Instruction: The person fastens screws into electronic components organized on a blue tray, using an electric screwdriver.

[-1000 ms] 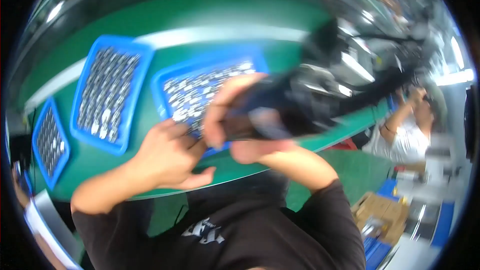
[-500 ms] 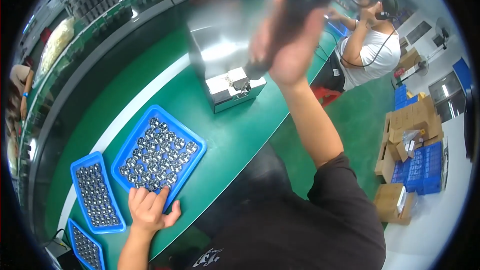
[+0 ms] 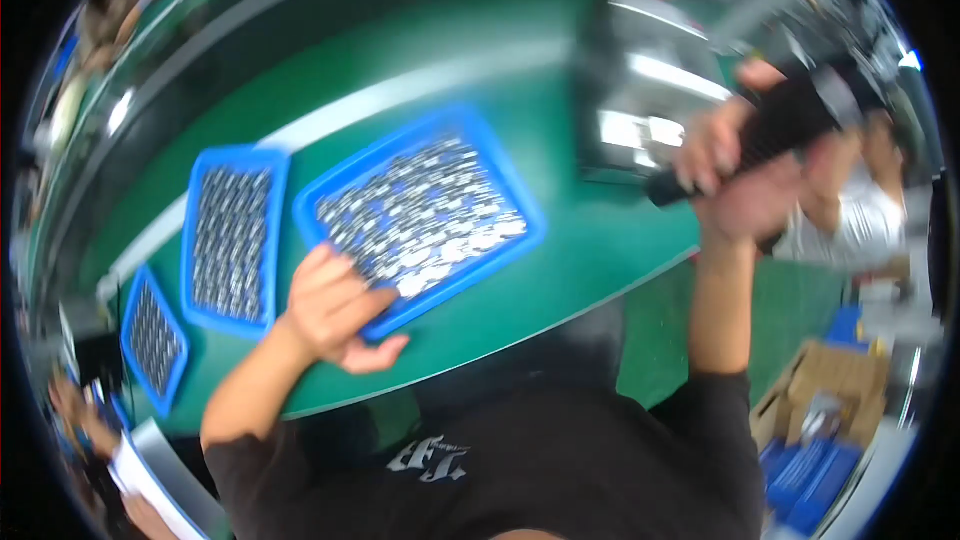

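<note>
My left hand (image 3: pixel 335 310) rests with its fingers curled loosely over the near corner of the big blue tray (image 3: pixel 425 212), touching the rim, grasping nothing I can make out. That tray is full of small silvery parts and lies on the green table (image 3: pixel 590 240). Left of it lie 2 smaller blue trays (image 3: pixel 232 236). Farther right, my right arm is raised, my right hand (image 3: pixel 745 175) clenched around a black tool (image 3: pixel 790 125), held above the table's edge.
</note>
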Demonstrator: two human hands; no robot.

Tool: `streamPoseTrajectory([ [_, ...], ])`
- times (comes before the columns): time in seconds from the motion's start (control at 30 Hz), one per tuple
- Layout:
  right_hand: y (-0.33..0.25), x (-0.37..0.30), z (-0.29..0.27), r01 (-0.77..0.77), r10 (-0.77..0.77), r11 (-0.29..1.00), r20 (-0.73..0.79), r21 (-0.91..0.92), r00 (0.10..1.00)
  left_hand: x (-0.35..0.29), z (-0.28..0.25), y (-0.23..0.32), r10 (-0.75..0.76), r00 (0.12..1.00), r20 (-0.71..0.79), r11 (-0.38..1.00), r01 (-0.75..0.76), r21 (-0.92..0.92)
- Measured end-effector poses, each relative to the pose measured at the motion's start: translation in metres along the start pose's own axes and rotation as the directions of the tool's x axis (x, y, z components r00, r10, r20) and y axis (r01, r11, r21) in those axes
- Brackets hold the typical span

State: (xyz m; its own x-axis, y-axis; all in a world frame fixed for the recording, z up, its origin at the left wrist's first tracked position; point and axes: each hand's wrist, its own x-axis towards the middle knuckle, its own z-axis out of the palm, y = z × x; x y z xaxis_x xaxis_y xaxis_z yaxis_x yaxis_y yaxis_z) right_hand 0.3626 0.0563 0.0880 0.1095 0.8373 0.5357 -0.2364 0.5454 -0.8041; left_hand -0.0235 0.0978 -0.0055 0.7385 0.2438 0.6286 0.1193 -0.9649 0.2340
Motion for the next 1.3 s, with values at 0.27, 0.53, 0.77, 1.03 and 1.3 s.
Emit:
streamPoseTrajectory([
  [0.27, 0.03, -0.009, 0.12, -0.082, 0.005, 0.964, 0.289, 0.254, 0.957, -0.007, 0.001, 0.007, -0.136, 0.991, 0.009, 0.991, 0.136, 0.001],
  [0.53, 0.088, -0.02, 0.156, -0.304, 0.189, 0.91, 0.371, 0.283, 0.909, -0.012, 0.002, 0.001, -0.158, 0.987, 0.04, 0.984, 0.161, -0.075],
  [0.77, 0.089, -0.028, 0.163, -0.44, 0.383, 0.887, 0.31, 0.141, 0.87, -0.01, 0.001, 0.001, -0.22, 0.973, 0.071, 0.967, 0.227, -0.117],
  [1.03, 0.088, -0.028, 0.164, -0.46, 0.432, 0.888, 0.3, 0.023, 0.85, -0.011, 0.002, 0.001, -0.205, 0.977, 0.054, 0.972, 0.209, -0.105],
  [1.3, 0.092, -0.034, 0.164, -0.49, 0.406, 0.862, 0.4, 0.131, 0.822, -0.012, 0.004, 0.005, -0.226, 0.973, 0.045, 0.97, 0.23, -0.085],
])
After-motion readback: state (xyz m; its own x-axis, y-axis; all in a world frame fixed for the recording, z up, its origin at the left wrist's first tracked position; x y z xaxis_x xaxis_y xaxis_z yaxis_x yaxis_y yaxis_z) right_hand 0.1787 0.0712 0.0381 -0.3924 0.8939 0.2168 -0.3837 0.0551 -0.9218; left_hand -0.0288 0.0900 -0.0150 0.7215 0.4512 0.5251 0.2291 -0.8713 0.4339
